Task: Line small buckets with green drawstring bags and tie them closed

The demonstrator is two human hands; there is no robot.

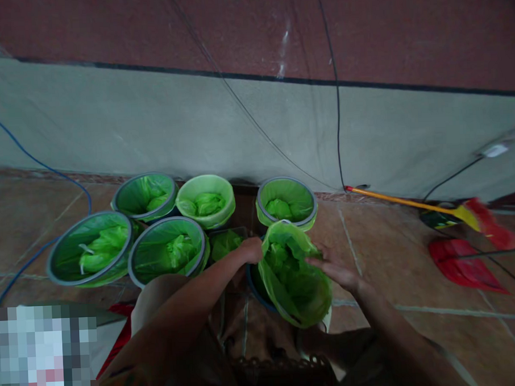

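Observation:
A green plastic bag (296, 288) stands with its mouth spread wide over a blue bucket (257, 290), which shows only along its left side. My left hand (252, 250) is closed on the bag's left rim. On the opposite side, my right hand (331, 268) touches the bag's right rim with its fingers stretched out, some reaching over the mouth. Crumpled green plastic lies inside the bag. Just behind it is a grey-rimmed bin (286, 183) lined with the same green plastic.
Several more green-lined bins stand to the left, among them a pale-rimmed one (205, 201) by the wall. A red dustpan (461, 266) and a yellow-handled broom (407, 199) lie at right. A blue cable (38, 160) runs along the left; black cords hang on the wall.

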